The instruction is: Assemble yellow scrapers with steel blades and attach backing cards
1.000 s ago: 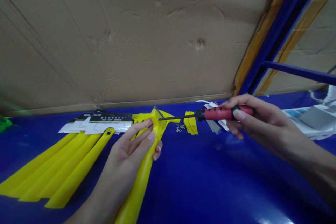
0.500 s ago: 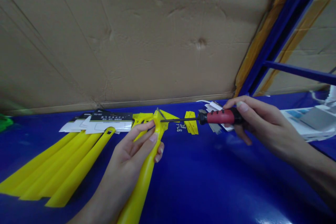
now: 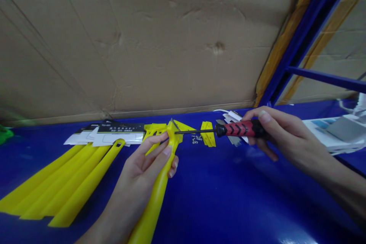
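My left hand (image 3: pixel 140 173) is closed around a yellow scraper (image 3: pixel 153 211) with a long handle, near its head. A thin metal blade edge sticks up at the head's top. My right hand (image 3: pixel 291 137) holds the end of a screwdriver (image 3: pixel 240 129) with a red and black handle, fingers around its butt. Its dark shaft runs level to the left, and the tip meets the side of the scraper head; the screw there is too small to make out. Beyond the shaft are several small screws (image 3: pixel 197 139) and flat yellow plates (image 3: pixel 208 133).
Yellow handles (image 3: pixel 82 179) lie side by side at left, below black-and-white packaging cards (image 3: pixel 118 133). Grey blades (image 3: pixel 235 139) lie behind the screwdriver. A white box (image 3: pixel 340 137) is at right. Cardboard (image 3: pixel 171 45) walls the back, beside a blue metal frame (image 3: pixel 309 34).
The screwdriver handle has turned about its axis: black chevrons now face me. My right hand has shifted slightly. My left hand and the scraper have stayed put.
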`<state>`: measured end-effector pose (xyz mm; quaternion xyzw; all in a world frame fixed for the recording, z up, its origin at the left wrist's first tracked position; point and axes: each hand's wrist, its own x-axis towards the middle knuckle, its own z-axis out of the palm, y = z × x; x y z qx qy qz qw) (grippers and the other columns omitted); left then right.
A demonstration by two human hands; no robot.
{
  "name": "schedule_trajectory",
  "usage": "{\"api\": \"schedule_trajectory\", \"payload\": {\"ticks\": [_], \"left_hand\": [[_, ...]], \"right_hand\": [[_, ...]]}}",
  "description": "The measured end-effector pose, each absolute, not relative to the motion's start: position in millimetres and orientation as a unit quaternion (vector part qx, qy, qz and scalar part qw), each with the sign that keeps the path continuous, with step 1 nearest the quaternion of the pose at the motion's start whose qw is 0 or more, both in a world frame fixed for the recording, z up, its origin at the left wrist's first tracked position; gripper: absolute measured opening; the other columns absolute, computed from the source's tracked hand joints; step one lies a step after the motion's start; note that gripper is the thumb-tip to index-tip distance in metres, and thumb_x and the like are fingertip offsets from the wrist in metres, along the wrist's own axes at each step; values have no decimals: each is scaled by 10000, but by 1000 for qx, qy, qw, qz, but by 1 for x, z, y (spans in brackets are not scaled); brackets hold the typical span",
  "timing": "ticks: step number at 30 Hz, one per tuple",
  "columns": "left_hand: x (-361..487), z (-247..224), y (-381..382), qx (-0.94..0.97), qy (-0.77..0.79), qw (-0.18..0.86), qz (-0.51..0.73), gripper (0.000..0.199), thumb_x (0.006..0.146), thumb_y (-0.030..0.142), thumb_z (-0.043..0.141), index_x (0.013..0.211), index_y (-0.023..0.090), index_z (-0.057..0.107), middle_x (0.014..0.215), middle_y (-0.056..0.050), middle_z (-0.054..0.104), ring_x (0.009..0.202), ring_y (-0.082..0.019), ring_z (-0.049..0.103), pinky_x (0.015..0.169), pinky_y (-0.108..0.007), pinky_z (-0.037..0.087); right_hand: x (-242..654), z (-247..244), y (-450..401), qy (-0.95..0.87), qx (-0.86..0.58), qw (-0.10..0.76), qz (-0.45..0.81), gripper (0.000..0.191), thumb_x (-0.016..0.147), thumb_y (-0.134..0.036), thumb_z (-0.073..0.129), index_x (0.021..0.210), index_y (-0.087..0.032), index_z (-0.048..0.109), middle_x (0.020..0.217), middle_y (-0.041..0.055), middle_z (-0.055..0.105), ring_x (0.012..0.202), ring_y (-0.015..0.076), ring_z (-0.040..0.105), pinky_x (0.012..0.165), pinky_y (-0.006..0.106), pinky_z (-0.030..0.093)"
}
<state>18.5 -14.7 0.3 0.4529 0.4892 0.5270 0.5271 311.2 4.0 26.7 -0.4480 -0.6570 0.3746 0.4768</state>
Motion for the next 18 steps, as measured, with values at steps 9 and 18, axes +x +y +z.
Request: {"api": "schedule_trajectory", "payload": {"ticks": [9, 18], "left_hand": [[17, -3, -13, 466, 474, 523, 535, 475, 768, 414, 904, 1104, 192, 652, 646, 0, 738, 547, -137, 633, 543, -233, 489], [23, 1, -15, 430, 476, 507, 576, 480, 754, 362, 900, 1137, 195, 664, 620, 16, 718, 537, -125, 608, 552, -229, 464]], "right_hand": [[311, 26, 3, -671, -430, 483, 363, 278, 1009, -497, 656, 1069, -226, 667, 654, -30, 649, 425, 93, 539, 377, 201, 410], [316, 25, 2, -673, -389, 484, 402, 237, 941, -394, 781, 1122, -279, 682, 882, 0, 735, 655, 126, 666, 600, 229, 557]]}}
